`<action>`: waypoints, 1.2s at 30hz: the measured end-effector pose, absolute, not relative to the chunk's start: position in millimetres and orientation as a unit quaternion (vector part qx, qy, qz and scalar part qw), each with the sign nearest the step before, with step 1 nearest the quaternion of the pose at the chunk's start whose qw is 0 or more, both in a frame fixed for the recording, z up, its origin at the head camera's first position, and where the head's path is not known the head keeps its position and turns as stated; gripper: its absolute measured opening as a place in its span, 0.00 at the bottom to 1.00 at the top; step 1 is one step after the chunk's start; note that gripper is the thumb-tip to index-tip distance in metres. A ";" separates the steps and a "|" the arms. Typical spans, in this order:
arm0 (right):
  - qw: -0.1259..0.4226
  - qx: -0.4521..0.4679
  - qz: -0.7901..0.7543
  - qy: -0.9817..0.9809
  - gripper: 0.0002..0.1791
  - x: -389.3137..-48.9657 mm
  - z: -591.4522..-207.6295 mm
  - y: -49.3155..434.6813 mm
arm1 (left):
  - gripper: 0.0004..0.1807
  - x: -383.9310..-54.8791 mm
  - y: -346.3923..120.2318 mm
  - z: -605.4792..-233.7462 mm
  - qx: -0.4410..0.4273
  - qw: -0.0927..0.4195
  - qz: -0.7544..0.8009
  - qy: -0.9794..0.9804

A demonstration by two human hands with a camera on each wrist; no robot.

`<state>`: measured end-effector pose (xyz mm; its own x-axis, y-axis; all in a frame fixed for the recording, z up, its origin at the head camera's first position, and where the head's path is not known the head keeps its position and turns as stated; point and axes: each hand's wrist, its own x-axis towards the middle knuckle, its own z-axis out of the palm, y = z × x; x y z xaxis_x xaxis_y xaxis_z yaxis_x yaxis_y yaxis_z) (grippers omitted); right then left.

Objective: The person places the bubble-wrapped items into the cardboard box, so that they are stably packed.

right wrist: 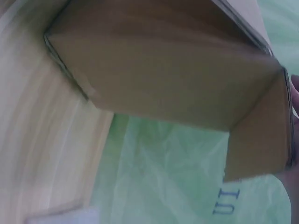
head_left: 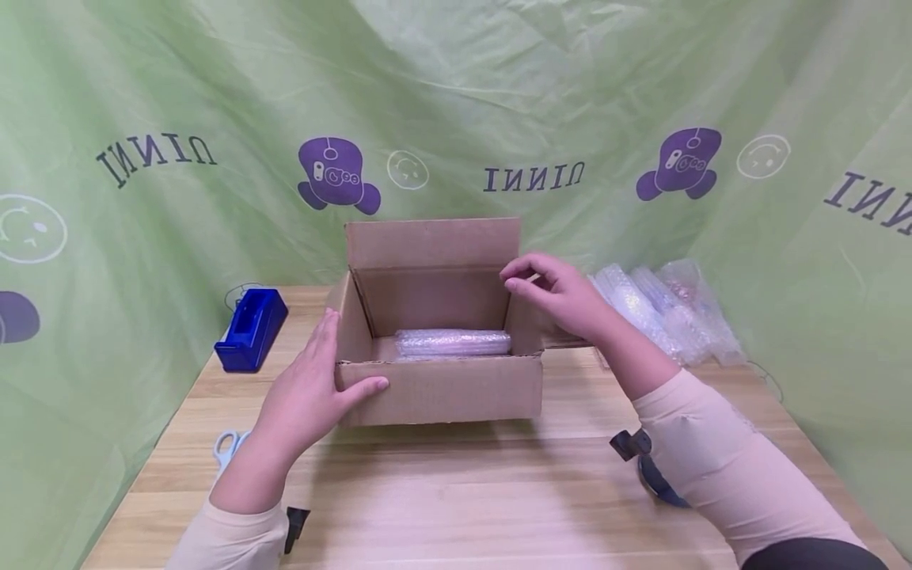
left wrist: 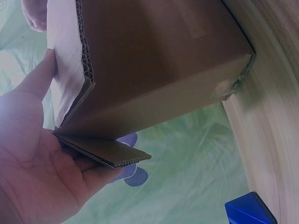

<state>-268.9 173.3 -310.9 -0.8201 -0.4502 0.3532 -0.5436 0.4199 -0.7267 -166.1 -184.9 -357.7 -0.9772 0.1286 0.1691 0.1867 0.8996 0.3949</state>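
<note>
From above, on the wooden table, the open cardboard box sits between both hands with its long axis running left to right. The left hand lies flat-fingered against the box's left end, thumb across the front wall, pressing rather than clasping. The right hand hovers at the right flap near the far corner, fingers loosely bent — whether it pinches the flap is hard to tell. A bubble-wrapped bundle lies along the box floor.

At the left wrist, the palm backs a folded-out flap, fingers straight.

At the right wrist, blur — only the box's side and a sliver of the hand at the frame's edge.
</note>
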 end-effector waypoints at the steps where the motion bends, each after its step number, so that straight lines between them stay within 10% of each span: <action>1: 0.057 0.286 0.454 -0.842 0.14 -269.6 -309.1 176.9 | 0.67 -165.9 -185.0 -357.8 -0.081 0.069 -0.209 -0.972; 15: 0.129 0.145 0.451 -0.871 0.24 -286.6 -300.4 235.3 | 0.67 -166.3 -186.5 -358.5 -0.080 0.071 -0.208 -0.972; 36: -0.049 0.078 0.159 -0.983 0.41 -308.5 -359.0 299.2 | 0.67 -166.6 -185.2 -358.7 -0.083 0.070 -0.208 -0.972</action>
